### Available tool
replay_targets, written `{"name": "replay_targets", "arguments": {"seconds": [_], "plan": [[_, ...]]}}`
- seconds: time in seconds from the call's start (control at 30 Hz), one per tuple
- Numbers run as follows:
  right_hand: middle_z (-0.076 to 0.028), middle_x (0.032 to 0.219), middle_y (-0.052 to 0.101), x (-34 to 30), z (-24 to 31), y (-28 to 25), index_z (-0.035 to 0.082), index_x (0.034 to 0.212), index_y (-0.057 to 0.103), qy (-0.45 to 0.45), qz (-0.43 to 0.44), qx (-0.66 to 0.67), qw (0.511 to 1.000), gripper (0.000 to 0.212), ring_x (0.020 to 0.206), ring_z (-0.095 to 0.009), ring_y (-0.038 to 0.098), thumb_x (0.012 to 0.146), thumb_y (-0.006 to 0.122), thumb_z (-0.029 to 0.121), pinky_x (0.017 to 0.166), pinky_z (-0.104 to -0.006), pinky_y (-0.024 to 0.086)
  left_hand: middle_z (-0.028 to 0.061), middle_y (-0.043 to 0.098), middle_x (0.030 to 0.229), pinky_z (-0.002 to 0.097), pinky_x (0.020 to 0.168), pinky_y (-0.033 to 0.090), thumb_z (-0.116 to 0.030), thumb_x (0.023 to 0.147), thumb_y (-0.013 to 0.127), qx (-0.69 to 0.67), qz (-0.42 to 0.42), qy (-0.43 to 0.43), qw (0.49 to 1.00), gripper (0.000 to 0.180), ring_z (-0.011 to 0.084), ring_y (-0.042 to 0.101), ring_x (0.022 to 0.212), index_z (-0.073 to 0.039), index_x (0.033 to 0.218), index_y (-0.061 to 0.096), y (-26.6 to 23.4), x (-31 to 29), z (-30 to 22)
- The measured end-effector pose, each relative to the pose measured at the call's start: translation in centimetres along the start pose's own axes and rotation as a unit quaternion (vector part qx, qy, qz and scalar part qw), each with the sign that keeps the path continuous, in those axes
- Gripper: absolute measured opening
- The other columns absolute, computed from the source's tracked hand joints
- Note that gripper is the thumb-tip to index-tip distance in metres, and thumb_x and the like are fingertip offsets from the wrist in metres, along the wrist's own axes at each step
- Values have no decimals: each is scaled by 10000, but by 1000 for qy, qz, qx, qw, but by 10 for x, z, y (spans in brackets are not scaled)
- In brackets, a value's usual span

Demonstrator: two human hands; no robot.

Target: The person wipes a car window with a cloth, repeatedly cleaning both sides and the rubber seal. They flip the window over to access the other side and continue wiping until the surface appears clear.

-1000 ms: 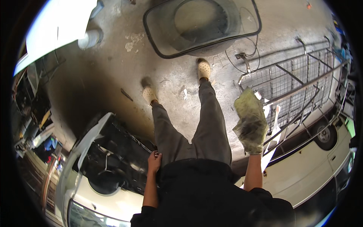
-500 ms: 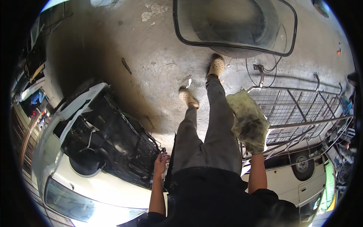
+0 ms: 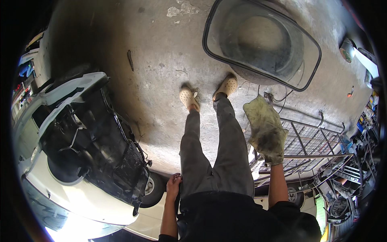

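Note:
A stained yellowish cloth (image 3: 264, 127) hangs beside my right leg, with a dark smudge on its lower part. My right hand is hidden by this cloth and appears to grip it; only the wrist and forearm show beneath. Down at my left thigh, my left hand (image 3: 173, 186) has its fingers curled together, and whatever they may hold cannot be made out. Both of my feet, in beige clogs (image 3: 187, 98), stand on the concrete floor.
A black-rimmed glass pane (image 3: 298, 44) lies ahead over a round dark object. On my left is a cream vehicle (image 3: 80, 205) with its dark front section exposed. A metal mesh rack (image 3: 308, 141) stands right, near tools and cables (image 3: 342, 205). A dark strip (image 3: 130, 60) lies on the floor.
I have stepped and turned, so the vehicle sits farther left and a wheel shows beside it. The glass pane appears more tilted. The cloth stays at my right hand.

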State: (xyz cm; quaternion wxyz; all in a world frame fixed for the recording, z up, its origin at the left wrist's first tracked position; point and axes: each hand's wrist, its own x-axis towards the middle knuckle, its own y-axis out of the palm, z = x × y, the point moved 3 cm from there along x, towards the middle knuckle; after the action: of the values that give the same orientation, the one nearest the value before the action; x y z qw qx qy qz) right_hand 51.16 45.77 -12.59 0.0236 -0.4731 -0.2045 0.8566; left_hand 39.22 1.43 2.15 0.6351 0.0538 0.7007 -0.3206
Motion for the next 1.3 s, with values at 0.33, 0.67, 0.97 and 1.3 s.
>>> {"name": "replay_targets", "arguments": {"seconds": [0.33, 0.67, 0.97, 1.3], "plan": [[-85, 1302, 470, -1, 38, 18, 88, 1341, 361, 19, 50, -40, 998, 568, 1201, -228, 433, 865, 544, 340, 1060, -355, 308, 71, 649, 852, 266, 691, 481, -181, 845, 589, 16, -6, 78, 997, 298, 129, 601, 736, -11, 1089, 600, -44, 51, -21], [-89, 1282, 492, -32, 144, 41, 81, 1301, 410, 96, -177, 155, 967, 578, 1188, -231, 443, 832, 543, 391, 1052, -363, 311, 104, 645, 812, 315, 722, 485, -216, 793, 604, 245, -68, 263, 931, 329, 183, 612, 752, 12, 1030, 606, -118, 158, -164], [-90, 1224, 524, -17, 321, 95, 74, 1191, 512, 148, -196, 12, 969, 545, 1155, -257, 447, 807, 513, 461, 1042, -389, 291, 98, 650, 830, 277, 610, 507, -215, 816, 599, 24, 52, 196, 979, 260, 168, 626, 668, 2, 959, 619, -228, 205, -254], [-63, 1029, 615, 61, 477, 10, 78, 1030, 575, -63, -118, 704, 698, 374, 935, -240, 572, 832, 524, 390, 871, -390, 442, 153, 658, 988, 364, 823, 490, -404, 763, 654, 172, 21, 323, 930, 449, 294, 630, 934, -39, 1023, 626, -263, 167, -361]]}}
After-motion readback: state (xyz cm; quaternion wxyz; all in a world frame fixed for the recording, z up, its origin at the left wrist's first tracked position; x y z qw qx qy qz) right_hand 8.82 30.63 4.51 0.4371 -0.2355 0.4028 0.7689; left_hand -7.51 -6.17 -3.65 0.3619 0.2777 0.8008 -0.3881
